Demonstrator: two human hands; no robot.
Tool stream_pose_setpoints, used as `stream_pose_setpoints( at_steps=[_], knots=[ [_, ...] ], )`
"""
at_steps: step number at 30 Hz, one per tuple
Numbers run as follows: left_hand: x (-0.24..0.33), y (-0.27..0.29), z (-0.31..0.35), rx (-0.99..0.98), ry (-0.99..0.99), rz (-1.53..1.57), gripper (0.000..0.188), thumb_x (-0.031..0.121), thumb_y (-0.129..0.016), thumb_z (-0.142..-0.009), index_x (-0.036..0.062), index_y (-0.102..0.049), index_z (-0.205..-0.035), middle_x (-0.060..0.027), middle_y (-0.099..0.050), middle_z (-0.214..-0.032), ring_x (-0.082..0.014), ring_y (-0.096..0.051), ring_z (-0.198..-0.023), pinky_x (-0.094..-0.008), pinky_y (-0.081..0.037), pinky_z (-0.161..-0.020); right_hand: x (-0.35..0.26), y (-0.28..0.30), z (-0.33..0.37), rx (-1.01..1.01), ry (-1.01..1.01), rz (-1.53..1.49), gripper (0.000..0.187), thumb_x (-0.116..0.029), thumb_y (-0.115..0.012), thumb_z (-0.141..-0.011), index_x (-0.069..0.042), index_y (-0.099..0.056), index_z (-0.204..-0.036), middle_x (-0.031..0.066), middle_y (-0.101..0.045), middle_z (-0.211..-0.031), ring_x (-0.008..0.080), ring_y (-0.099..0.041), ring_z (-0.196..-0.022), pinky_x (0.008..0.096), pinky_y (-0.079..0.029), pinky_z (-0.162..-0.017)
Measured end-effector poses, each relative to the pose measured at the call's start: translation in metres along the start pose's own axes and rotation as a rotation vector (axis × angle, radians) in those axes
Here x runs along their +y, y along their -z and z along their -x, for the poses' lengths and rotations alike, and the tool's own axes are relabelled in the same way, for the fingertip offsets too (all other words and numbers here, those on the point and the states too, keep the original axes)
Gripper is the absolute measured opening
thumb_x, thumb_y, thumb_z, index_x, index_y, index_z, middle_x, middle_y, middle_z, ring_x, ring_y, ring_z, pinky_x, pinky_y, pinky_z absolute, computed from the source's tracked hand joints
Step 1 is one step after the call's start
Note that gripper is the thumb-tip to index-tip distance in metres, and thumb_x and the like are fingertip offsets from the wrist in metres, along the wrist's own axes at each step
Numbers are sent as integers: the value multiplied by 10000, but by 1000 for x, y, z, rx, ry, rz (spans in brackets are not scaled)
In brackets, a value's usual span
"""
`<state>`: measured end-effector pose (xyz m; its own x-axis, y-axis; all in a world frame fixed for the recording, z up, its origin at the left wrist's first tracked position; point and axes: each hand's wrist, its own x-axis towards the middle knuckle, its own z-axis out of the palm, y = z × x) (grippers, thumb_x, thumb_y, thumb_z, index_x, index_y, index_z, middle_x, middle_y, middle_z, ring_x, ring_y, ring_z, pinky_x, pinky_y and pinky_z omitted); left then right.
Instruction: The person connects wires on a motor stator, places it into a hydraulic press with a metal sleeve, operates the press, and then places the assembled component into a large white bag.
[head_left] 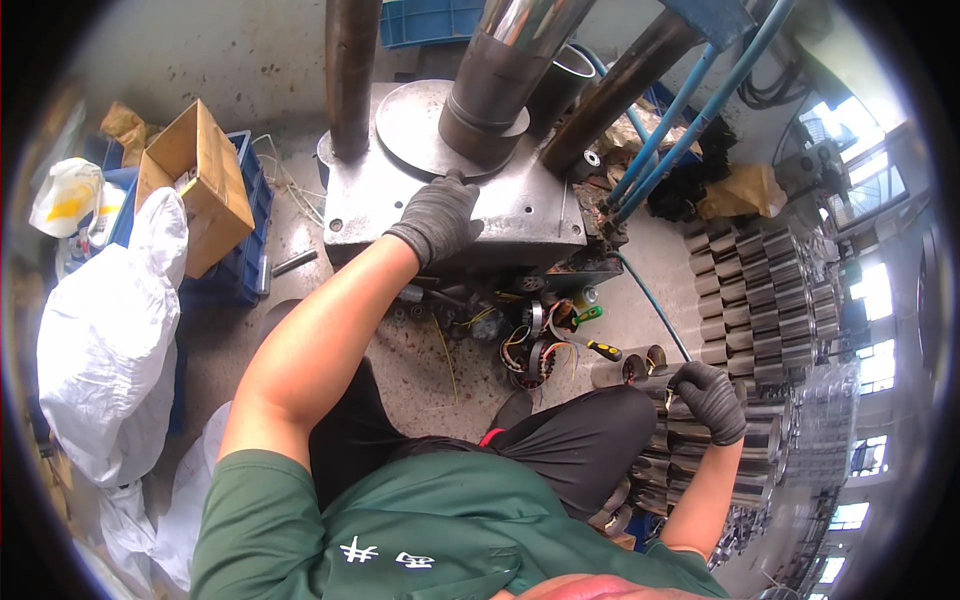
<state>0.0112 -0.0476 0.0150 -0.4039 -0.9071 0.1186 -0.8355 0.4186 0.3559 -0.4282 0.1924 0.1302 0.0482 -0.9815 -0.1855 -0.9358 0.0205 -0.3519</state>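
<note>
A steel press table (350, 205) stands ahead of me, with a round metal plate (405, 125) on it and a thick cylindrical ram (485, 95) coming down onto the plate. My left hand (437, 220), in a dark grey glove, is at the plate's front edge. Its fingers are curled, and whatever they may hold is hidden. Off to the right my right hand (712, 402), gloved likewise, closes round the near end of a thin blue-grey lever rod (655, 308). The rod runs from the press's right side toward me.
Several stacked metal cylinders (765, 290) line the right. Wound stators (530, 360) and screwdrivers (603, 350) sit on the floor below the press. A cardboard box (215, 195) rests in a blue crate (255, 215) at left, near a white sack (110, 340). Blue hoses (690, 130) rise behind.
</note>
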Motion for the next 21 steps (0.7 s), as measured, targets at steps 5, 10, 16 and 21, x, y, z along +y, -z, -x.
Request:
stream_pose_setpoints(
  at_steps=[5, 10, 16, 21],
  knots=[
    [2, 2, 1, -15, 4, 5, 469, 297, -751, -878, -35, -638, -1191, -297, -533, -1401, -411, -611, -1221, -451, -511, -1050, -13, 2, 0, -23, -102, -48, 176, -148, -674, -894, 27, -693, -890, 168, -641, -736, 258, -623, -685, 389, -501, -667],
    [4, 1, 0, 2, -9, 0, 462, 294, -752, -875, -37, -645, -1180, -303, -530, -1407, -418, -607, -1228, -453, -506, -1058, -3, -3, 4, 16, -114, -100, 191, -152, -668, -911, 34, -680, -870, 162, -623, -708, 244, -595, -656, 392, -484, -646],
    [-1, -3, 1, 20, -8, 14, 456, 292, -754, -874, -37, -649, -1172, -312, -529, -1406, -424, -612, -1217, -457, -507, -1057, 1, -4, -1, 28, -117, -129, 197, -145, -656, -907, 42, -671, -847, 178, -625, -692, 282, -608, -643, 402, -484, -639],
    [1, -2, 1, 16, -14, 10, 451, 291, -754, -873, -39, -652, -1163, -317, -530, -1401, -427, -617, -1207, -460, -510, -1051, -4, -3, -1, 29, -127, -95, 205, -150, -657, -903, 40, -666, -826, 189, -624, -683, 302, -620, -639, 411, -483, -632]
  ],
)
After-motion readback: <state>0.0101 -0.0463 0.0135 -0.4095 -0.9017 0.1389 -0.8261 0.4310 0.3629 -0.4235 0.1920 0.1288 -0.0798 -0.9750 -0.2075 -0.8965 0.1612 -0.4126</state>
